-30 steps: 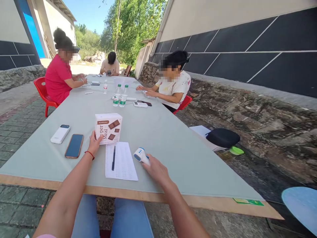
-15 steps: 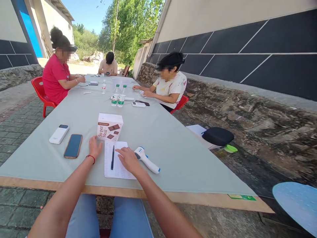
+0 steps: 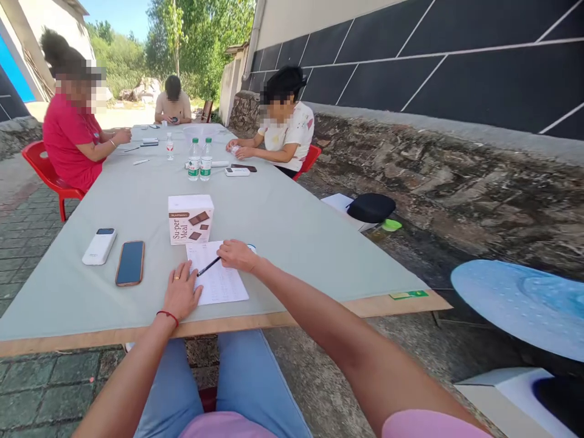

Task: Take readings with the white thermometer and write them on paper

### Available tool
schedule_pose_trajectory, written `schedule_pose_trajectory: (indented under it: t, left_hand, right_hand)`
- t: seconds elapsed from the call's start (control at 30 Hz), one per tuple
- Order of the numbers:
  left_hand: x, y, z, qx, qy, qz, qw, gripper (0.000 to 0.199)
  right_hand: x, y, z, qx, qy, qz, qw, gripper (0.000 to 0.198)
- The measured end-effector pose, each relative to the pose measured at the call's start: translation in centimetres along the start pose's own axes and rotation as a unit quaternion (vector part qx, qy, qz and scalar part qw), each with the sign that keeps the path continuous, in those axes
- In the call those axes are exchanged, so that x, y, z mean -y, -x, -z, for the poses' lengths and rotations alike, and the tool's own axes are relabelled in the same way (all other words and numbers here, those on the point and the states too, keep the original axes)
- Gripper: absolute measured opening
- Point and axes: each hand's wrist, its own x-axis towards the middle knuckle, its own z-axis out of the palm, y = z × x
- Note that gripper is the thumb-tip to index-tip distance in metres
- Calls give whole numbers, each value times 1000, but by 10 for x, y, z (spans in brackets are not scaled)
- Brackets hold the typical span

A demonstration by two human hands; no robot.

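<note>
My right hand [image 3: 238,255] pinches one end of a dark pen [image 3: 208,266], which lies slantwise over a printed sheet of paper [image 3: 224,286]. My left hand [image 3: 183,291] rests flat on the left edge of that sheet, fingers extended, close to the pen's other end. Just behind the paper stands a white and brown box [image 3: 190,220] lettered "Super Meal". My right hand and forearm hide nearly all of the white thermometer gun; only a small blue-and-white bit shows.
Left of my hands lie a phone [image 3: 130,263] and a white power bank [image 3: 99,246]. Two water bottles [image 3: 199,160] stand farther up the cloth-covered table [image 3: 283,243]. Three people sit around it. A blue round surface [image 3: 524,304] is at the right.
My right hand has taken hold of the pen, turning it aslant. My left hand has moved from beside the box down onto the paper's left edge. The view has shifted.
</note>
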Motion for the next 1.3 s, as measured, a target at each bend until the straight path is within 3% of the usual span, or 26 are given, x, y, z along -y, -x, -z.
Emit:
schedule_pose_trajectory:
  t: [0.07,0.1,0.17,0.23,0.27,0.33,0.4,0.53,0.63,0.8,1.0,1.3]
  left_hand:
    - [-1,-1,2,5,-1,-8,1000,41]
    - [-1,-2,2,10,0,-11,1000,41]
    - [-1,-2,3,17,4,-15,1000,41]
    - [-1,-2,3,23,2,-17,1000,41]
    - [-1,-2,3,26,-2,-18,1000,42]
    - [-2,-3,3,30,-13,-18,999,42]
    - [-3,-4,4,33,-21,-17,999,42]
    - [-7,-4,6,40,-41,-17,998,41]
    - [-12,-4,11,53,-76,-20,996,41]
    - [-18,-4,16,76,-114,-14,990,41]
    - [-19,-4,15,75,-113,-10,991,42]
    - [-20,-3,15,76,-113,-11,991,42]
  right_hand:
    - [7,4,-4,-130,-116,-129,976,13]
    - [14,5,-8,-199,-189,-193,942,11]
    - [34,2,-18,-301,-349,-280,842,8]
    - [55,-3,-29,-330,-486,-304,749,8]
    - [65,-6,-34,-325,-534,-301,720,9]
    - [78,-12,-43,-309,-575,-296,697,12]
    - [83,-15,-50,-308,-559,-315,703,15]
    - [79,-18,-59,-295,-474,-359,748,11]
    - [75,-17,-65,-259,-436,-367,780,8]
    - [72,-16,-69,-243,-406,-357,805,9]
    - [70,-13,-69,-229,-393,-343,822,9]
    - [71,-10,-69,-234,-400,-338,819,11]
